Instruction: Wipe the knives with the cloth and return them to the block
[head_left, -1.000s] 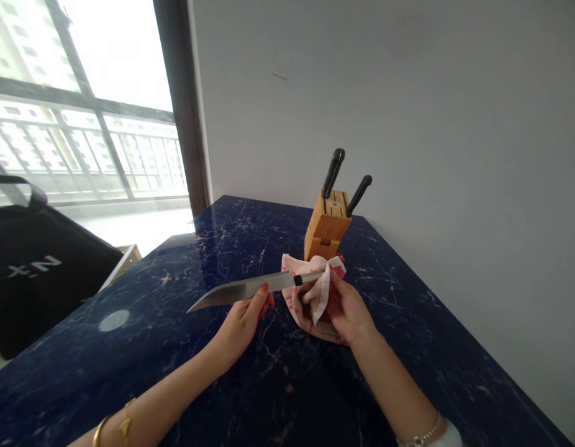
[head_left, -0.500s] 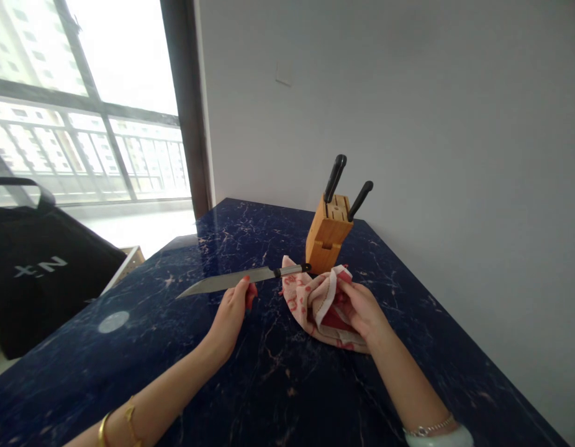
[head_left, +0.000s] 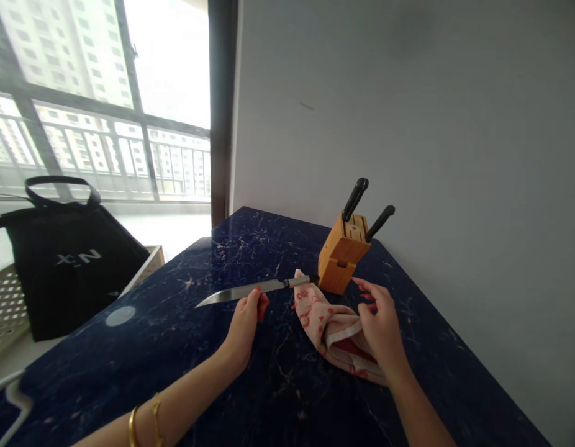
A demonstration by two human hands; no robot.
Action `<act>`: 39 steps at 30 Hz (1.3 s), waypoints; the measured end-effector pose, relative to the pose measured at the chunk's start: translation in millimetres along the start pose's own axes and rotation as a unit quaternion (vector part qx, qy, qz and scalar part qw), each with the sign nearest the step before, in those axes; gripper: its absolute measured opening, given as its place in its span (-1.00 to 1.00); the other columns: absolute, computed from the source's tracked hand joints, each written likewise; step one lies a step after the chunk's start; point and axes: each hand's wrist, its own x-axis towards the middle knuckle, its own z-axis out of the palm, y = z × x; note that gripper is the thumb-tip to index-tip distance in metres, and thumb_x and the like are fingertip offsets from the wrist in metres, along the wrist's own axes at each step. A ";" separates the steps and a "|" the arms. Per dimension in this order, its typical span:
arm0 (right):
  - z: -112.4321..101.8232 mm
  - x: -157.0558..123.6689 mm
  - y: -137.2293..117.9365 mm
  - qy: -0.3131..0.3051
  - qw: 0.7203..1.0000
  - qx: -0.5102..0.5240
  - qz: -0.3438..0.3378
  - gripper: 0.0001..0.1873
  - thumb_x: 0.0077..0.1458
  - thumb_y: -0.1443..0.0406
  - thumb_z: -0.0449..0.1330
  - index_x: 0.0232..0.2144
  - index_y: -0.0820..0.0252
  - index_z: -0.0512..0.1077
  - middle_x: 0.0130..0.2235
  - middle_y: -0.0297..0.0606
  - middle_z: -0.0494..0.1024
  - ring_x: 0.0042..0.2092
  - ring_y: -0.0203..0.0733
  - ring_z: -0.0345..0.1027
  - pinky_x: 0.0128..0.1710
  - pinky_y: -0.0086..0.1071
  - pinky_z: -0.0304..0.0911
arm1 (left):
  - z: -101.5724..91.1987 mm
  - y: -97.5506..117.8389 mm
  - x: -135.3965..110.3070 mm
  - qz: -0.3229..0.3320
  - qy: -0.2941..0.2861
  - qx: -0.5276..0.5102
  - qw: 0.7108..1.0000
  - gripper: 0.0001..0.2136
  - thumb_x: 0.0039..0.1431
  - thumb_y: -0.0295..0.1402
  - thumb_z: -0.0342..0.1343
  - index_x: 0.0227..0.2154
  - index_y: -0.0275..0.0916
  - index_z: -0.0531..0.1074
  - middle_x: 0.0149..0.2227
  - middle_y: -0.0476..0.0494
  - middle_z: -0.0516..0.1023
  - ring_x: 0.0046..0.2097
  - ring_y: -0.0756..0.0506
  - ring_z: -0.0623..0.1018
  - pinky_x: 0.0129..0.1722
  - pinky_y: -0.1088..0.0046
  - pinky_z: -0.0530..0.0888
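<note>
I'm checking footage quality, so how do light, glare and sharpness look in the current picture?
Head view: the window is partly blown out to white, and the tabletop carries a pale sheen nearest it; head view: the wall is dim grey; head view: the knife and wooden block show readable outlines.

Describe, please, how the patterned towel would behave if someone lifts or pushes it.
The towel would probably hang limp, since it lies in soft folds. It looks like fabric, so likely light for its size. Its crumpled shape seems unlikely to roll.
</note>
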 end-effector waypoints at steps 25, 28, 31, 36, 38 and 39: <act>-42.2 18.2 -104.5 -0.033 0.951 0.304 0.044 -0.89 -0.12 0.24 0.22 -0.45 0.12 0.43 -0.46 -0.32 0.45 -0.57 -0.39 0.17 -0.64 -0.49 0.06 | 9.3 14.2 -27.2 0.009 -0.382 0.014 0.924 -0.47 0.16 0.04 -0.35 -0.58 -0.28 0.27 -0.62 -0.01 0.28 -0.58 0.04 0.26 -0.56 0.55 0.20; -74.6 50.3 -117.3 0.058 0.972 0.218 -0.060 -0.91 -0.09 0.25 0.20 -0.43 0.08 0.44 -0.42 -0.31 0.46 -0.56 -0.37 0.19 -0.64 -0.46 0.05 | 5.2 16.3 -31.9 0.157 -0.419 0.227 0.865 -0.50 0.20 -0.05 -0.35 -0.58 -0.28 0.31 -0.57 -0.05 0.34 -0.49 0.00 0.33 -0.45 0.51 0.24; -99.7 76.7 -130.7 0.106 0.983 0.076 -0.131 -0.86 -0.09 0.21 0.20 -0.43 0.12 0.45 -0.51 -0.31 0.43 -0.58 -0.36 0.20 -0.66 -0.44 0.06 | 2.3 20.7 -35.9 0.333 -0.433 0.404 0.734 -0.60 0.24 -0.16 -0.30 -0.53 -0.25 0.32 -0.51 -0.07 0.39 -0.41 -0.03 0.35 -0.33 0.45 0.21; -115.9 106.9 -148.1 0.176 0.965 -0.077 -0.179 -0.71 -0.09 0.12 0.18 -0.59 0.25 0.41 -0.67 -0.34 0.32 -0.66 -0.41 0.13 -0.69 -0.46 0.01 | 2.7 21.3 -40.0 0.395 -0.434 0.460 0.666 -0.66 0.26 -0.25 -0.30 -0.51 -0.23 0.28 -0.50 -0.04 0.41 -0.43 -0.02 0.36 -0.35 0.48 0.19; -116.3 119.5 -152.0 0.182 0.959 -0.094 -0.195 -0.72 -0.09 0.14 0.18 -0.58 0.28 0.42 -0.67 -0.36 0.30 -0.65 -0.44 0.10 -0.67 -0.47 -0.01 | 3.0 20.8 -40.1 0.394 -0.434 0.462 0.666 -0.66 0.27 -0.27 -0.32 -0.50 -0.23 0.28 -0.51 -0.04 0.41 -0.43 -0.02 0.36 -0.36 0.48 0.19; -115.9 126.3 -153.2 0.179 0.958 -0.092 -0.204 -0.73 -0.08 0.16 0.17 -0.53 0.30 0.43 -0.65 -0.37 0.30 -0.64 -0.45 0.10 -0.65 -0.48 -0.02 | 2.9 20.7 -40.0 0.391 -0.435 0.463 0.666 -0.65 0.27 -0.28 -0.33 -0.50 -0.23 0.28 -0.51 -0.04 0.41 -0.43 -0.02 0.37 -0.35 0.48 0.19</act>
